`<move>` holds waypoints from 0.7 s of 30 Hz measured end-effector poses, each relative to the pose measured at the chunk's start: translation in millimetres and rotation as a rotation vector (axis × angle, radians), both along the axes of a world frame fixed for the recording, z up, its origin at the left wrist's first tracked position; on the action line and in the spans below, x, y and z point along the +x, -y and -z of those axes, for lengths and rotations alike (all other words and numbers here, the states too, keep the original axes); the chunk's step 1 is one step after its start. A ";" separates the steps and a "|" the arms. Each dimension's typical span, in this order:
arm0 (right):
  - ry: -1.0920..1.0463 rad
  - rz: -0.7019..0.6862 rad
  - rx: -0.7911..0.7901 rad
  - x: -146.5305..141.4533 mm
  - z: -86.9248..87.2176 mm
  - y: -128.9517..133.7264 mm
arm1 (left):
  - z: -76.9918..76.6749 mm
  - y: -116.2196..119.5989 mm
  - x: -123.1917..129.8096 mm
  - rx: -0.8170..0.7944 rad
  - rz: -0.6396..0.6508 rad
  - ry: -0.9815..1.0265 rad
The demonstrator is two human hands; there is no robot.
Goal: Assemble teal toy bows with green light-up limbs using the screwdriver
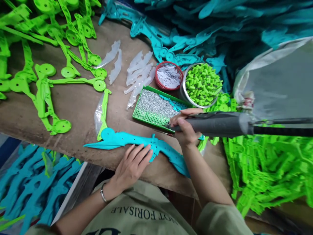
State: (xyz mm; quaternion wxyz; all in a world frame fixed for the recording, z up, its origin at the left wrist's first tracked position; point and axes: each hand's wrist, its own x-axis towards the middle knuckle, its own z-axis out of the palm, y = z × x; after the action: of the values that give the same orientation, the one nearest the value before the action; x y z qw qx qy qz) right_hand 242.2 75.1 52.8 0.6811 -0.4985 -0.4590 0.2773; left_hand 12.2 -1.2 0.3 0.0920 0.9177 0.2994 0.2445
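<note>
A long blue plastic part (pixel 122 138) lies across the table near its front edge. My left hand (pixel 133 163) rests flat on its middle, fingers stretched out. My right hand (pixel 187 129) is wrapped round the front end of a grey power screwdriver (pixel 217 124), held level above the right part of the blue piece. The tool's tip is over the near right side of a green tray (pixel 146 119) of small silver screws and some blue bits. A green arm-shaped part (pixel 104 111) with a clear piece touches the blue part's left end.
Behind the tray stand a red basket (pixel 168 88) of pale strips and a metal bowl (pixel 187 93) of green pieces. Clear plastic pieces (pixel 140 75) lie mid-table. Green parts (pixel 46 70) spread left, more (pixel 269 163) heap right, and blue ones (pixel 154 36) pile behind.
</note>
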 end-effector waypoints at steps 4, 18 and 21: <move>0.013 -0.008 -0.017 3.0 5.8 3.1 | 2.6 1.3 0.1 -0.028 -0.015 -0.003; -0.004 0.010 -0.010 2.7 9.9 0.7 | 7.4 4.5 -2.6 -0.024 -0.017 0.046; 0.003 -0.028 0.015 2.8 12.8 0.0 | 8.1 4.3 -1.3 -0.012 -0.034 0.066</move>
State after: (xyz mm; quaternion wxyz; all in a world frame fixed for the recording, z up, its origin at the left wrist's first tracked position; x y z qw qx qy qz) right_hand 245.0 75.1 40.1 0.6803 -0.4874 -0.4688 0.2826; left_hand 10.9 -5.6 -7.7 0.1031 0.9033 0.3131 0.2746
